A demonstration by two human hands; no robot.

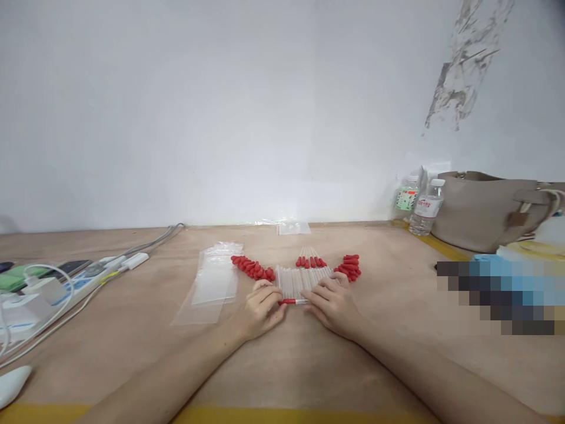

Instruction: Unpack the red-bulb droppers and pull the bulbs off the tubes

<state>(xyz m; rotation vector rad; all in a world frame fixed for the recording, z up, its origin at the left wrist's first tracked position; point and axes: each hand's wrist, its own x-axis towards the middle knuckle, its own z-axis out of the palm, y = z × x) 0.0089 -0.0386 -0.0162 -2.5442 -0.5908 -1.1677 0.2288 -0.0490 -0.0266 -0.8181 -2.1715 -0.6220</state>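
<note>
A row of clear glass dropper tubes (pixel 300 278) lies side by side in the middle of the table (pixel 132 335). Red rubber bulbs lie in a pile at the left (pixel 253 268) and in another at the right (pixel 350 266); a few finished droppers with red bulbs (pixel 310 259) lie behind the row. My left hand (pixel 261 308) pinches the red bulb end of one dropper (pixel 291 301) at the row's near edge. My right hand (pixel 332 301) rests with curled fingers on the tubes and touches the clear end of the same dropper.
Clear zip bags (pixel 212 282) lie left of the tubes, a smaller bag (pixel 293 227) by the wall. A power strip with plugs and cables (pixel 66 288) sits at the far left. Two water bottles (pixel 419 203) and a beige bag (pixel 489 206) stand at the right.
</note>
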